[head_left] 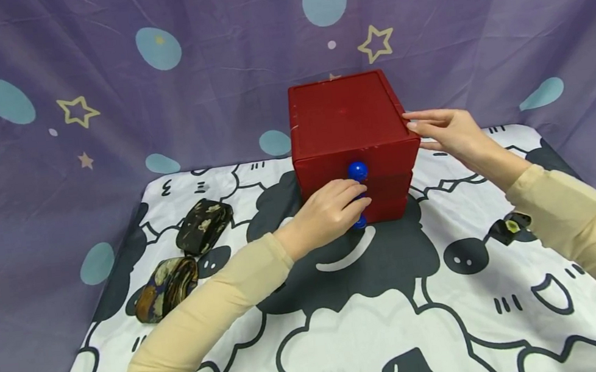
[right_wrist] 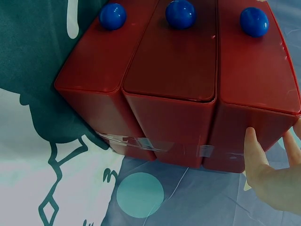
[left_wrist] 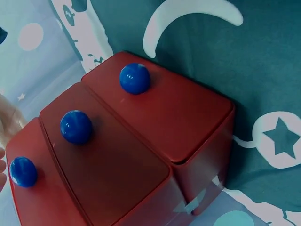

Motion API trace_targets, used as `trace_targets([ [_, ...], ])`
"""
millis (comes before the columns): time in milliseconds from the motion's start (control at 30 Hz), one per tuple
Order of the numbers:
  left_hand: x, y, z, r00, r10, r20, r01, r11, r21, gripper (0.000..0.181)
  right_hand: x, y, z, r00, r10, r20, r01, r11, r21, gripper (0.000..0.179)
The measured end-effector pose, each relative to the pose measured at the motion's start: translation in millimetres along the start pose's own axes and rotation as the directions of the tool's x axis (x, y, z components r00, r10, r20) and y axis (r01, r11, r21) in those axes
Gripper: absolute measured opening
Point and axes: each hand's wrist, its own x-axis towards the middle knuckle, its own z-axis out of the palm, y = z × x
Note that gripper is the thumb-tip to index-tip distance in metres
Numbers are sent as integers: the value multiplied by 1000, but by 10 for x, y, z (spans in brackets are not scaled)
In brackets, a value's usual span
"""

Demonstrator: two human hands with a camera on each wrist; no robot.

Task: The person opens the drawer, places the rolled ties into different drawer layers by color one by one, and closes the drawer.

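A red drawer unit [head_left: 347, 113] stands at the back of the cloth-covered table, with three stacked drawers and a round blue knob on each. In the head view my left hand [head_left: 329, 216] is in front of the drawer fronts, fingers loosely bent, partly covering the middle and lower knobs. The left wrist view shows the top knob [left_wrist: 23, 172], middle knob [left_wrist: 76, 127] and bottom knob [left_wrist: 135, 78] all uncovered, with fingertips at the left edge. My right hand [head_left: 452, 131] rests its extended fingers and thumb [right_wrist: 254, 153] against the unit's right side near the top.
Two dark patterned fabric bundles, a black one [head_left: 204, 226] and a multicoloured one [head_left: 167, 288], lie on the left. A small black item with a yellow-green mark [head_left: 509, 227] lies near the right sleeve. A purple curtain [head_left: 227, 47] hangs behind the table.
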Motion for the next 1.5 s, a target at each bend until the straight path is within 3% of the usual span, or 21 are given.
trace_targets([
  [267,-83,57,89,998,17,54,-17,1000,-1,17,-8,2,-3,1000,-12,5,12,1000,28,54],
  [700,-172,111,247,991,-54,119,48,998,47,19,-1,-8,4,1000,2,2,-2,1000,-3,57],
  [1033,-206,113,305,972,-123,200,111,991,68,21,-18,-9,4,1000,3,9,-3,1000,-16,58],
  [1300,-208,106,362,964,-151,219,136,987,81,20,-22,-18,4,1000,-2,1,2,1000,-15,57],
  [1500,-201,101,366,945,-178,272,164,984,76,24,-30,-4,13,1000,-11,10,11,1000,-8,55],
])
